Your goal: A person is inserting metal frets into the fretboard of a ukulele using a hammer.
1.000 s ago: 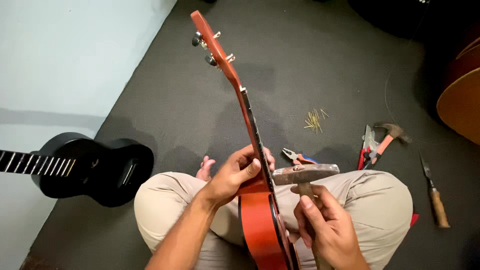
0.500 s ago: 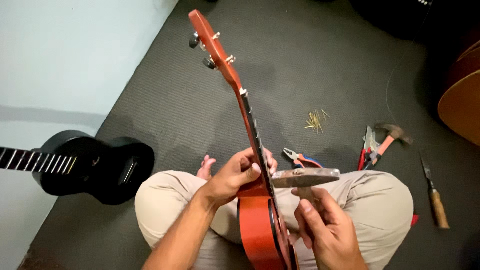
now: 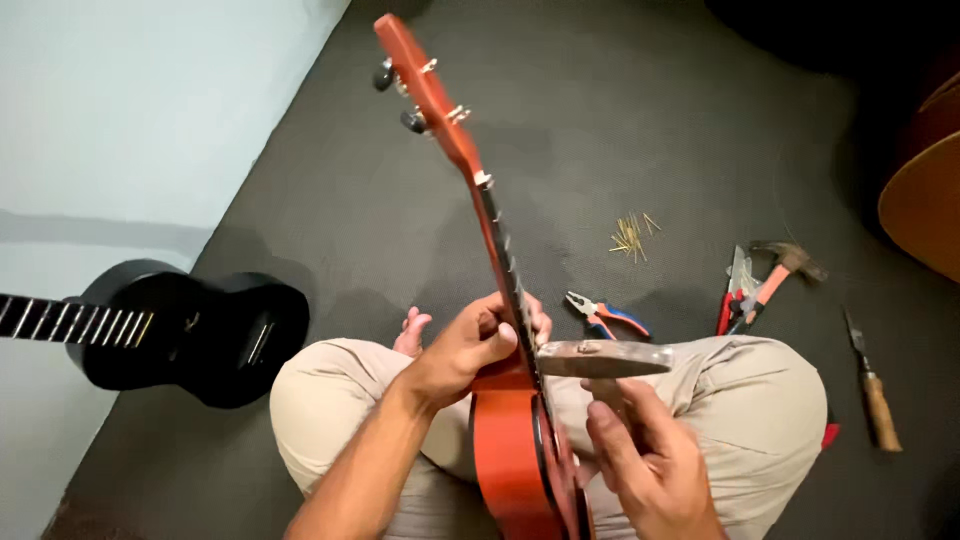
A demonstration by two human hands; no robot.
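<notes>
A reddish-brown ukulele (image 3: 505, 440) stands on edge between my crossed legs, its neck and headstock (image 3: 420, 85) pointing away from me. My left hand (image 3: 470, 345) wraps the neck where it meets the body. My right hand (image 3: 640, 460) holds a grey metal tool (image 3: 600, 358) whose flat head lies crosswise against the fretboard side, just right of the left hand's fingers.
A black ukulele (image 3: 170, 335) lies at the left by the pale wall. On the dark floor to the right are pliers (image 3: 608, 315), a pile of thin brass pins (image 3: 632, 235), a hammer (image 3: 775, 275), a wooden-handled tool (image 3: 872, 395) and part of a brown guitar (image 3: 925, 200).
The view has shifted slightly. Both hands keep their hold, and the metal tool stays against the neck in nearly the same place.
</notes>
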